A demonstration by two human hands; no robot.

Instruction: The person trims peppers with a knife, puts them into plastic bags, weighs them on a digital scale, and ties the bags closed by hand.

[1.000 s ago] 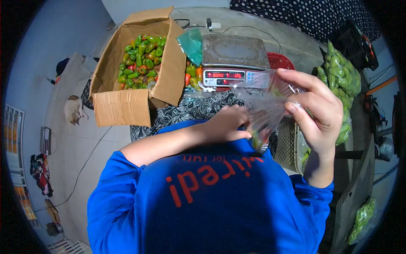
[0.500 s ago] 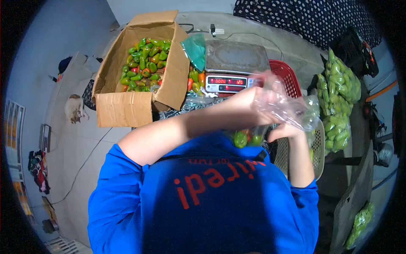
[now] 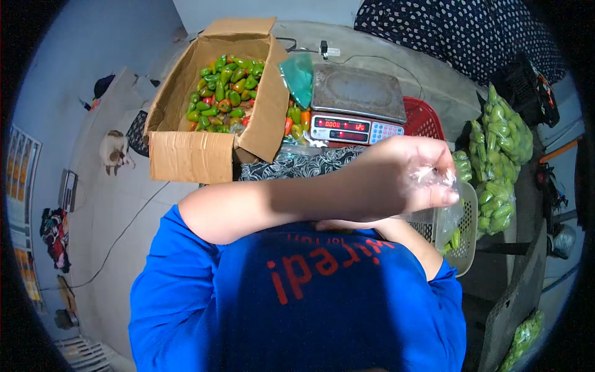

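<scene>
My left hand [image 3: 427, 177] is raised in front of the scale, its fingers closed on the gathered film of a clear plastic bag [image 3: 434, 178]. My left forearm stretches across my body and covers most of my right hand [image 3: 350, 224], which lies beneath it near the blue shirt. Only a little of the right hand shows, so its grip is hidden. The peppers seen in the bag earlier are out of sight. Behind the hands stands a digital scale [image 3: 359, 93] with a bare metal plate and lit red digits.
An open cardboard box [image 3: 189, 155] of green and red peppers stands at the left of the scale. Loose peppers [image 3: 297, 118] lie between them. A red basket [image 3: 427, 118], a beige basket [image 3: 470, 239] and filled bags of green vegetables [image 3: 496, 149] are at right.
My left hand has moved right and is now closed on the bag's film. My right hand has dropped left beneath the left forearm. The peppers in the bag have gone out of sight.
</scene>
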